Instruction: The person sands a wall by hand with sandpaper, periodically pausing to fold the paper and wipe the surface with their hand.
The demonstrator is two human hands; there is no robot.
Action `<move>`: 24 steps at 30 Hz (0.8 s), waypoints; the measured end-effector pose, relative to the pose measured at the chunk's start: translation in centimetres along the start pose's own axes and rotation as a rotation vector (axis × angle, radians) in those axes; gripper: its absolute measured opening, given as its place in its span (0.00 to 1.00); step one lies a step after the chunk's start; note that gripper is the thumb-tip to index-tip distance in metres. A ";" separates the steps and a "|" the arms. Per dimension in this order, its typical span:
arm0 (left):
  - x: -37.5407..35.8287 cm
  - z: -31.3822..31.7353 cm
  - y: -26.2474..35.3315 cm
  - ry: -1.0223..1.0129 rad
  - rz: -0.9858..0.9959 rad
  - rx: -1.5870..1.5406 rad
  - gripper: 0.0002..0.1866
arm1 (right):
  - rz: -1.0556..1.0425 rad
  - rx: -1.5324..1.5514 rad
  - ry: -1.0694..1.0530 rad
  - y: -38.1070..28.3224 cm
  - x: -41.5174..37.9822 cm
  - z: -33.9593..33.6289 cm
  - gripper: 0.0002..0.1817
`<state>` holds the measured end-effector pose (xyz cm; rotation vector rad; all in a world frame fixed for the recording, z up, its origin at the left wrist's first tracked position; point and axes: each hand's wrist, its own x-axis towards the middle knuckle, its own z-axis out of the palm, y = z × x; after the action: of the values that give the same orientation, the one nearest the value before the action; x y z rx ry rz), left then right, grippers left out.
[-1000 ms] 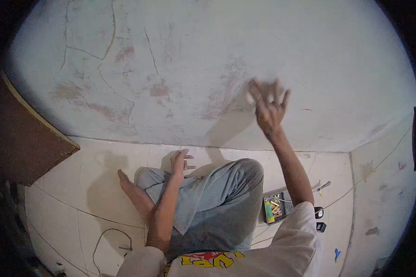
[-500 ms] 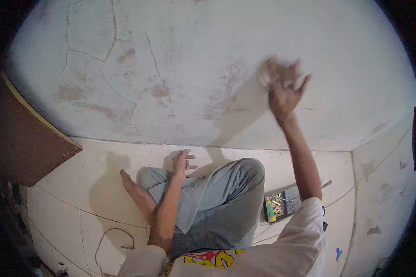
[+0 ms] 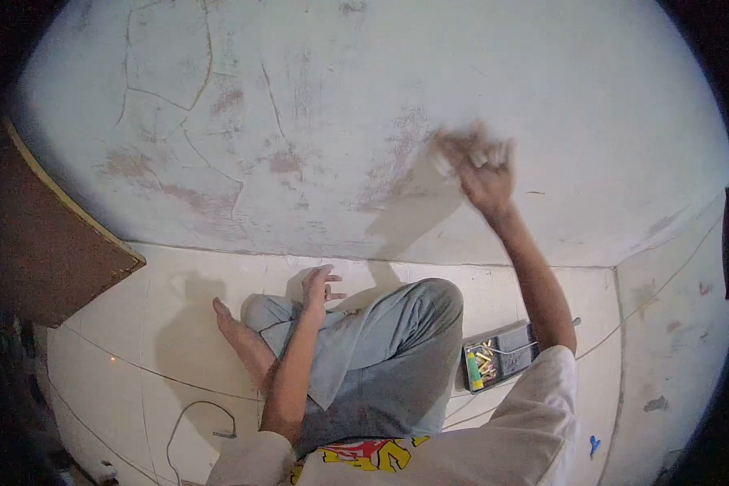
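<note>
My right hand (image 3: 486, 172) is raised against the stained, cracked pale wall (image 3: 364, 57). Its fingers are curled and smeared by motion around something pale that I cannot make out. Over my crossed legs in grey trousers (image 3: 397, 356), my left hand (image 3: 318, 287) hangs near the foot of the wall, fingers apart and holding nothing.
A black tray (image 3: 513, 340) with several small pieces and a green-and-yellow tube (image 3: 474, 371) lies right of my knee. A brown board (image 3: 57, 235) stands at left. A thin cable (image 3: 178, 421) and a small blue item (image 3: 594, 445) lie on the floor.
My right hand has moved slightly left and down across the wall, and its forearm has shifted. The left hand has barely moved. The view has shifted a little.
</note>
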<state>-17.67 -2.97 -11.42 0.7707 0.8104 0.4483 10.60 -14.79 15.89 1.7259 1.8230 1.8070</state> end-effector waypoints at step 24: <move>0.3 0.4 0.2 0.040 -0.018 -0.025 0.21 | 0.357 0.170 -0.035 -4.1 -1.5 0.4 0.26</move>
<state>-17.20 -2.81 -11.25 0.7323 0.8473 0.4584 8.91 -14.30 11.90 2.2553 1.7928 1.7581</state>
